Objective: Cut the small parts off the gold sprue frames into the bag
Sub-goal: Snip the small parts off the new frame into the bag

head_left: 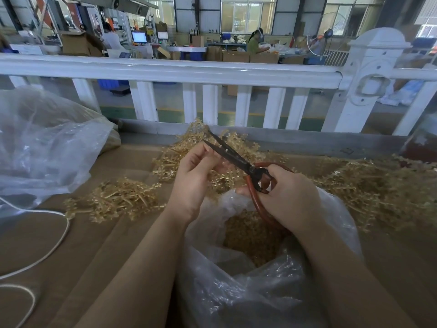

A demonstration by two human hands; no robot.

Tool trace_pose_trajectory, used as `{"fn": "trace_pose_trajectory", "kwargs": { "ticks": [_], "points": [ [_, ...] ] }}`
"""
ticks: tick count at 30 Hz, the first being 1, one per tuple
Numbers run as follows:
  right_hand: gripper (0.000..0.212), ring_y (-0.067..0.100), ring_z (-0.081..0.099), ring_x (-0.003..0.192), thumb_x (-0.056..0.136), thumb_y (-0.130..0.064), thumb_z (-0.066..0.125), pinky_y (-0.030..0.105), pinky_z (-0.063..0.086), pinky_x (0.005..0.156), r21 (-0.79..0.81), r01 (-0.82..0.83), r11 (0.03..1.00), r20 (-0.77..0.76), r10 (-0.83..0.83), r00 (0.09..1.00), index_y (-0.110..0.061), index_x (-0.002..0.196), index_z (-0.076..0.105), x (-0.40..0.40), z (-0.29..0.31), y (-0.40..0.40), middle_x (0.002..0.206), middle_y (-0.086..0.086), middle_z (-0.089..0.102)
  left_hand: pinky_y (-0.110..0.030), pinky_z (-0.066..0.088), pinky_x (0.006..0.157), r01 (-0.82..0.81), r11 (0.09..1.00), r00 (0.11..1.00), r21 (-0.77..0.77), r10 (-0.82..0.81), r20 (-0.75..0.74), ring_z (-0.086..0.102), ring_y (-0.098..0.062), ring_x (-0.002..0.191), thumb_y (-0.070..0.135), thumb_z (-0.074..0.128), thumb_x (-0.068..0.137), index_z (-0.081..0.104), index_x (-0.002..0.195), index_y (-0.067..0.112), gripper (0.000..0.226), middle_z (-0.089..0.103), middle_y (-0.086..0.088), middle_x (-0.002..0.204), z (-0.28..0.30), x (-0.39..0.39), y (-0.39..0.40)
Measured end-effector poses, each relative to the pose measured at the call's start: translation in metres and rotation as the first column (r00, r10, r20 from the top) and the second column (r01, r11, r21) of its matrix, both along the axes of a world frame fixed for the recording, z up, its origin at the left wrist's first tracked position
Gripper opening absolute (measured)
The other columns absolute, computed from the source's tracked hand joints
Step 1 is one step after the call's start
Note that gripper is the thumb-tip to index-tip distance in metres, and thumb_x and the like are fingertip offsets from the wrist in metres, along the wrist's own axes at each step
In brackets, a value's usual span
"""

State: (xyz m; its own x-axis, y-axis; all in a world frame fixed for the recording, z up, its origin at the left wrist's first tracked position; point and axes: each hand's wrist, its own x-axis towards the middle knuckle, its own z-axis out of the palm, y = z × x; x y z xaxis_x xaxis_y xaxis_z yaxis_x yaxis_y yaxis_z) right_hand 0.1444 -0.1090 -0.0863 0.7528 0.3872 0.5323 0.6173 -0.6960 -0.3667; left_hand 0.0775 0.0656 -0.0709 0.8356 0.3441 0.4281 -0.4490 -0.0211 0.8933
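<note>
My left hand (192,178) pinches a gold sprue frame (218,179) above the mouth of a clear plastic bag (260,287). My right hand (287,197) grips the red handles of black-bladed scissors (227,151), whose blades stand apart and point up-left beside my left fingertips. Cut gold parts (250,235) lie heaped inside the bag. Loose gold sprue frames are piled on the brown table at the left (118,201), behind my hands (189,143) and at the right (378,185).
A large crumpled clear bag (45,145) lies at the far left. White cord (47,256) loops over the table's near-left part. A white railing (170,72) runs along the table's far edge, with a factory floor and people beyond.
</note>
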Motion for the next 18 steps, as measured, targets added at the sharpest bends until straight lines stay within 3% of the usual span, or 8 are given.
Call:
{"fn": "trace_pose_trajectory", "kwargs": {
  "ticks": [3, 9, 13, 18],
  "points": [
    [0.078, -0.003, 0.044, 0.06, 0.063, -0.097, 0.042, 0.006, 0.029, 0.057, -0.002, 0.006, 1.0, 0.0, -0.006, 1.0, -0.032, 0.097, 0.068, 0.0011, 0.0002, -0.0011, 0.075, -0.024, 0.053, -0.02, 0.046, 0.07, -0.029, 0.999, 1.0, 0.036, 0.029, 0.003, 0.057, -0.014, 0.076, 0.004, 0.05, 0.101, 0.065, 0.091, 0.006, 0.018, 0.065, -0.008, 0.084, -0.0026, 0.0026, 0.0016],
    [0.082, -0.012, 0.039, 0.058, 0.061, -0.099, 0.039, 0.004, 0.026, 0.058, 0.023, -0.001, 1.0, -0.016, 0.001, 1.0, -0.031, 0.097, 0.069, 0.0026, -0.0018, -0.0018, 0.075, -0.025, 0.053, -0.021, 0.047, 0.072, -0.063, 0.994, 0.998, 0.09, 0.061, 0.026, 0.056, -0.011, 0.074, 0.004, 0.05, 0.102, 0.06, 0.099, -0.011, 0.018, 0.063, -0.009, 0.081, -0.0066, 0.0053, 0.0023],
    [0.085, -0.002, 0.047, 0.064, 0.064, -0.101, 0.032, 0.015, 0.035, 0.057, 0.007, -0.004, 1.0, 0.006, 0.004, 1.0, -0.032, 0.099, 0.067, 0.002, -0.0028, -0.0022, 0.08, -0.023, 0.058, -0.026, 0.046, 0.073, -0.078, 0.989, 0.997, 0.124, 0.074, 0.036, 0.054, -0.016, 0.074, 0.001, 0.051, 0.101, 0.062, 0.098, -0.01, 0.015, 0.06, -0.016, 0.079, -0.0039, 0.002, -0.0009],
    [0.085, 0.004, 0.049, 0.069, 0.064, -0.101, 0.031, 0.023, 0.039, 0.061, -0.003, 0.006, 1.0, 0.019, -0.006, 1.0, -0.033, 0.101, 0.065, 0.0026, -0.0021, -0.0008, 0.079, -0.025, 0.052, -0.039, 0.04, 0.071, -0.069, 0.98, 0.997, 0.184, 0.063, 0.04, 0.046, -0.038, 0.068, -0.002, 0.053, 0.099, 0.061, 0.098, -0.011, 0.013, 0.053, -0.038, 0.081, -0.0037, 0.001, -0.0047]
  ]
}}
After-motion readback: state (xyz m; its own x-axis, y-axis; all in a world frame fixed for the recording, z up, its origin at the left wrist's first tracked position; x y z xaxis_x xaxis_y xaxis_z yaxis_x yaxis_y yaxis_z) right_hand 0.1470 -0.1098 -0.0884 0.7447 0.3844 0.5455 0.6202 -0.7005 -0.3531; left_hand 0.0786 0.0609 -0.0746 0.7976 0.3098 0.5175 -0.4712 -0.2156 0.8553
